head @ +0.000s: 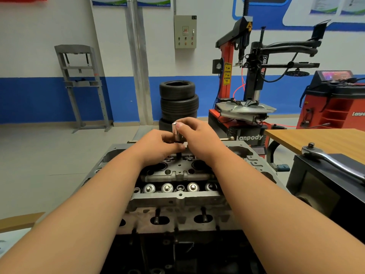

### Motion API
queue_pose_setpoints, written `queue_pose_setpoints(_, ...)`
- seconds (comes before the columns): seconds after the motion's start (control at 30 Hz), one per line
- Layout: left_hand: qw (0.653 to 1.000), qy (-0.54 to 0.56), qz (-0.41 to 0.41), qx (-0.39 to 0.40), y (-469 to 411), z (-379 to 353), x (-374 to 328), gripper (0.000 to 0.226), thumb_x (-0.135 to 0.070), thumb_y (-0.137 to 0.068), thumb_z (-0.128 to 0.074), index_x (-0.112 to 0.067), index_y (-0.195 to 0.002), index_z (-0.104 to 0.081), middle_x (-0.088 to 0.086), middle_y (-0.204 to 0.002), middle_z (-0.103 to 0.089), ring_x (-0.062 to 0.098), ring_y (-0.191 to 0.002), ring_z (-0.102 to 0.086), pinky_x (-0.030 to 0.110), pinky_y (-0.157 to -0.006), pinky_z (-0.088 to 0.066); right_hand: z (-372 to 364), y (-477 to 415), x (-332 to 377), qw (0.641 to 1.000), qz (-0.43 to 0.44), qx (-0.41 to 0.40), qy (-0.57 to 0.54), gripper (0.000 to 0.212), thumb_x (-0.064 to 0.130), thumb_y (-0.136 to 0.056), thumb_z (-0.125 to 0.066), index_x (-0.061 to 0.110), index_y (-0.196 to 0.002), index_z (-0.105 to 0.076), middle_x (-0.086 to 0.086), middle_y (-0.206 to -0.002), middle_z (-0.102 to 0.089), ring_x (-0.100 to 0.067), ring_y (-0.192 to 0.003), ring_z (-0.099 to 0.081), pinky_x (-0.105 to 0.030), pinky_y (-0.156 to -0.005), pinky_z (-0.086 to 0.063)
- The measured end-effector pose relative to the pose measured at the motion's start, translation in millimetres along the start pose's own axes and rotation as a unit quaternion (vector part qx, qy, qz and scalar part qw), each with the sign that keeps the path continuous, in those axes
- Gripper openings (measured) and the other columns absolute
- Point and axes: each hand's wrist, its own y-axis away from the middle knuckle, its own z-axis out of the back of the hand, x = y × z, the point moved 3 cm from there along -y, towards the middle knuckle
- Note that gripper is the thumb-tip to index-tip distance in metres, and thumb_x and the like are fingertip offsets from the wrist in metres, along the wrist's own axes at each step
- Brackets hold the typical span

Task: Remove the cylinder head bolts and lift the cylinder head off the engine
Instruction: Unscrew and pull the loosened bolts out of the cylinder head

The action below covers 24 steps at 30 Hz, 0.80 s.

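Forearms (98, 204) over cyl head (177, 197); L hand (158, 145), R hand (199, 140) fingers (180, 125) pinch socket (175, 132).

Two bare forearms reach forward from low on either side and converge in the middle. The left hand (156, 145) lies palm down with a straight wrist, its fingers curled round the lower end of an upright metal socket (175, 132). The right hand (199, 135) sits slightly higher, its fingers curled over the socket's top and its thumb tip pressed against the upper rim. The hands are close together.
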Motion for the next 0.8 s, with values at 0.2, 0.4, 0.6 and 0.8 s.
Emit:
queue_pose_setpoints(0.2, 0.999, -0.013, 0.015, -0.035, -6.9, -2.2, -1.4, 0.037, -0.032, -0.081, -0.073, -0.017, -0.055, -0.052, -0.005, -0.051, -0.048, 0.002, -0.040, -0.039, 0.015, -0.042, -0.034, -4.7, -1.1, -0.8, 1.000, 0.004, -0.003, 0.016, 0.031, 0.044, -0.088, -0.060, 0.018, -0.105, -0.057, 0.011, -0.086, -0.060, -0.001, -0.076, -0.056, -0.012, -0.056, -0.041)
queue_pose_setpoints(0.4, 1.000, 0.024, -0.001, -0.008, -2.1, 1.3, 1.6, 0.014, -0.040, -0.078, -0.075, -0.025, -0.079, -0.074, -0.011, -0.071, -0.070, -0.001, -0.063, -0.061, 0.023, -0.066, -0.043, 1.1, -2.2, -0.5, 0.999, -0.005, -0.007, -0.045, 0.022, 0.027, -0.095, -0.050, 0.022, -0.112, -0.064, 0.007, -0.099, -0.067, -0.001, -0.092, -0.060, -0.012, -0.067, -0.044)
queue_pose_setpoints(0.6, 0.998, 0.019, 0.028, -0.045, -6.9, -1.8, 1.1, 0.044, -0.037, -0.074, -0.078, -0.021, -0.054, -0.042, -0.014, -0.045, -0.042, 0.002, -0.040, -0.037, 0.024, -0.050, -0.036, -1.6, -2.8, -0.3, 1.000, 0.007, -0.027, -0.012, 0.026, 0.037, -0.087, -0.064, 0.014, -0.100, -0.062, 0.005, -0.088, -0.065, -0.003, -0.077, -0.058, -0.017, -0.065, -0.045)
queue_pose_setpoints(0.8, 1.000, -0.003, 0.011, 0.000, -1.3, 0.7, 0.0, 0.017, -0.041, -0.080, -0.073, -0.024, -0.084, -0.075, -0.012, -0.071, -0.070, 0.005, -0.068, -0.062, 0.027, -0.067, -0.047, -0.4, -2.3, 0.1, 0.999, 0.002, -0.004, -0.047, 0.019, 0.026, -0.095, -0.052, 0.022, -0.107, -0.067, 0.014, -0.092, -0.065, 0.005, -0.082, -0.058, -0.002, -0.057, -0.041)
